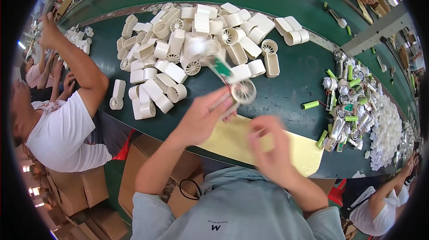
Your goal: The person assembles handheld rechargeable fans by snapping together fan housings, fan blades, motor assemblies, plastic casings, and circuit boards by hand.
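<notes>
My left hand (201, 114) is closed round a white plastic fan housing (244, 91), its round slotted end standing out past the fingers. Just above that housing is a green circuit board (221, 67), with a blurred white round part at its far end; whether they are joined to the housing I cannot tell. My right hand (271, 146) hovers over the yellow sheet (304, 152), fingers curled and smeared by motion, so what it holds, if anything, does not show. Beyond my left hand lies a heap of white plastic housings (171, 71).
At the right, a pile of small assemblies with green battery cells (351, 81) lies beside a mound of small translucent white pieces (385, 128). A metal post (380, 27) rises at the far right. A co-worker (67, 123) sits close on my left. Cardboard boxes (143, 161) stand below the table.
</notes>
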A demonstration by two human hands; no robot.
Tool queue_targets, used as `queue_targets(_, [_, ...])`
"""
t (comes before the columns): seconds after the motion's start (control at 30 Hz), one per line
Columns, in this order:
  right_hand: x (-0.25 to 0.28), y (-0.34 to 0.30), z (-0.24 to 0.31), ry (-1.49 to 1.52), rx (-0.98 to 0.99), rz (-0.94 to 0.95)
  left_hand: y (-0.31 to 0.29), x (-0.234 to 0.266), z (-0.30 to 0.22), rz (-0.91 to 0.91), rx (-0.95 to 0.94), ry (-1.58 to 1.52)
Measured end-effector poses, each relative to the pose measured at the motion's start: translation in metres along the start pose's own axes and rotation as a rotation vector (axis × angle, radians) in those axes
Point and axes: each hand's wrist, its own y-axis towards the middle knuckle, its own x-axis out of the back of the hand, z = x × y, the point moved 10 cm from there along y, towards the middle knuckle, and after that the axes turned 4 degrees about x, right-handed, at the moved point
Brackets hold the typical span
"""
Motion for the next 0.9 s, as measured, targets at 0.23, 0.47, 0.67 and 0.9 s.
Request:
queue_targets(0.23, [-0.108, 0.009, 0.01, -0.203, 0.027, 0.118, 0.028, 0.019, 0.029, 0.064, 0.032, -0.002])
queue_targets(0.47, [-0.111, 0.012, 0.004, -0.107, -0.008, -0.08, 0.031, 0.02, 0.041, 0.131, 0.098, -0.031])
queue_targets(0.67, [-0.127, 0.018, 0.005, -0.328, 0.066, -0.113, 0.038, 0.024, 0.04, 0.245, 0.19, 0.004])
queue_targets(0.9, [-0.124, -0.014, 0.055, -0.112, 0.521, -0.008, 0.04, 0.009, 0.04, 0.279, 0.187, 0.13])
